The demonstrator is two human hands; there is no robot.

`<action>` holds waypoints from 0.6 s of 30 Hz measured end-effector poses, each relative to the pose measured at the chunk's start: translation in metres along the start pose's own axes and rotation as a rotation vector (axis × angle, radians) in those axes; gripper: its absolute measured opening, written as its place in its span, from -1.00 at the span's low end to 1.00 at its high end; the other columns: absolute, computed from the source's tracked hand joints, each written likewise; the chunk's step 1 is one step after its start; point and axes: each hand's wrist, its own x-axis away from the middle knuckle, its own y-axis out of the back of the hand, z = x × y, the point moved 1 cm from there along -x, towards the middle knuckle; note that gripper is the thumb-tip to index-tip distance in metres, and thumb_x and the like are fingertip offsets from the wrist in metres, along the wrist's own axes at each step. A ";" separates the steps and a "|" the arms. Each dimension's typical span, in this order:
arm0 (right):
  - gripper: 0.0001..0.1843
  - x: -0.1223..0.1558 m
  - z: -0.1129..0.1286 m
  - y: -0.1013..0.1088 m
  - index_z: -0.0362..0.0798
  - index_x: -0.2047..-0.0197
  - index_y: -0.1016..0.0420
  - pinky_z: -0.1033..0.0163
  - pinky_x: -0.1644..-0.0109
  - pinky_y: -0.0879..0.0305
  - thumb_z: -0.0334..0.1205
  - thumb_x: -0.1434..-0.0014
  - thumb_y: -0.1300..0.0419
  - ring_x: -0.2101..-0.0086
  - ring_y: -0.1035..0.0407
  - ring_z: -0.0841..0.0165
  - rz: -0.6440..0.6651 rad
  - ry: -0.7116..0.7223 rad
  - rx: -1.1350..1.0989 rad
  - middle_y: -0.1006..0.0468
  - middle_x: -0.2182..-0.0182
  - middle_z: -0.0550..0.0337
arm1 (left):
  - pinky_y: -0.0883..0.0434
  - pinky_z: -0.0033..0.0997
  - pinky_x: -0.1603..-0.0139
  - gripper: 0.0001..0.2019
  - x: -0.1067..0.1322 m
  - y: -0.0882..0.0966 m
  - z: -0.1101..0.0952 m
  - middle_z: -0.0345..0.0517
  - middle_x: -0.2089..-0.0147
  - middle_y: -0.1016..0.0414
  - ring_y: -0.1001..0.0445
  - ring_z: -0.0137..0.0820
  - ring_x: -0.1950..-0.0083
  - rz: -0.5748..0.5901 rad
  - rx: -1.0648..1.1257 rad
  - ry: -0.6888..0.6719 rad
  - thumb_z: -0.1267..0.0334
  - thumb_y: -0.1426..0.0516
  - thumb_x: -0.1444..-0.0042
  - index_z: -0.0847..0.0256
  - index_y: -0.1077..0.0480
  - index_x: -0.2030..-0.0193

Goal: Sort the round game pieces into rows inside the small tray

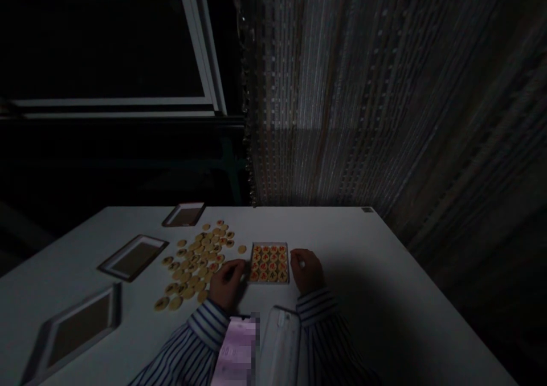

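A small shallow box lies on the white table, filled with neat rows of round Chinese chess pieces, most with red characters and a few dark ones in the front row. At the box's left side rests my left hand, its fingers curled in and nothing visible in them. My right hand is curled beside the box's right edge, fingertips very close to it; whether they touch is unclear. Left of the box spreads a loose heap of chess pieces, many blank side up. One lone piece sits just off the box's left corner.
Three framed shallow trays or lids stand along the left: a far one, a middle one and a near one. Close to my body lie a phone with a lilac screen and a pale case. A bead curtain hangs behind the table.
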 end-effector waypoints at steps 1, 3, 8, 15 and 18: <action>-0.77 0.000 0.000 0.000 -0.08 0.46 -0.45 0.30 0.34 -0.23 -0.32 -0.08 0.02 0.46 -0.33 0.38 -0.002 0.005 0.002 -0.49 0.51 0.12 | -0.42 -0.24 0.15 -0.69 0.001 0.000 0.000 -0.03 0.35 -0.55 -0.49 -0.29 0.25 -0.005 0.007 0.007 0.03 -0.10 0.08 0.24 -0.47 0.38; -0.77 -0.001 -0.001 0.000 -0.08 0.45 -0.45 0.29 0.34 -0.24 -0.30 -0.09 0.01 0.46 -0.33 0.37 -0.005 0.015 0.015 -0.49 0.50 0.12 | -0.42 -0.26 0.17 -0.69 0.003 0.002 -0.001 -0.02 0.35 -0.54 -0.49 -0.30 0.26 -0.022 0.039 0.029 0.04 -0.10 0.07 0.26 -0.46 0.38; -0.75 -0.007 0.001 0.005 -0.08 0.47 -0.45 0.26 0.34 -0.26 -0.30 -0.10 0.02 0.46 -0.35 0.34 0.002 0.119 0.067 -0.49 0.52 0.10 | -0.42 -0.32 0.18 -0.68 0.010 0.020 -0.002 -0.01 0.33 -0.54 -0.48 -0.34 0.27 0.012 0.052 0.071 0.05 -0.07 0.02 0.28 -0.45 0.34; -0.79 -0.007 0.004 0.012 -0.06 0.38 -0.45 0.25 0.35 -0.35 -0.23 -0.09 0.00 0.44 -0.40 0.34 -0.038 0.086 -0.014 -0.53 0.47 0.11 | -0.44 -0.31 0.20 -0.64 0.013 0.071 -0.008 0.00 0.28 -0.54 -0.49 -0.31 0.25 0.035 0.048 0.072 0.00 -0.09 0.06 0.27 -0.45 0.30; -0.78 -0.013 0.017 0.015 -0.05 0.38 -0.44 0.23 0.34 -0.36 -0.21 -0.10 0.01 0.42 -0.41 0.33 0.035 0.107 -0.011 -0.53 0.45 0.11 | -0.42 -0.30 0.15 -0.65 0.014 0.097 -0.009 -0.02 0.29 -0.54 -0.49 -0.30 0.23 -0.042 0.032 0.070 0.00 -0.13 0.11 0.25 -0.45 0.32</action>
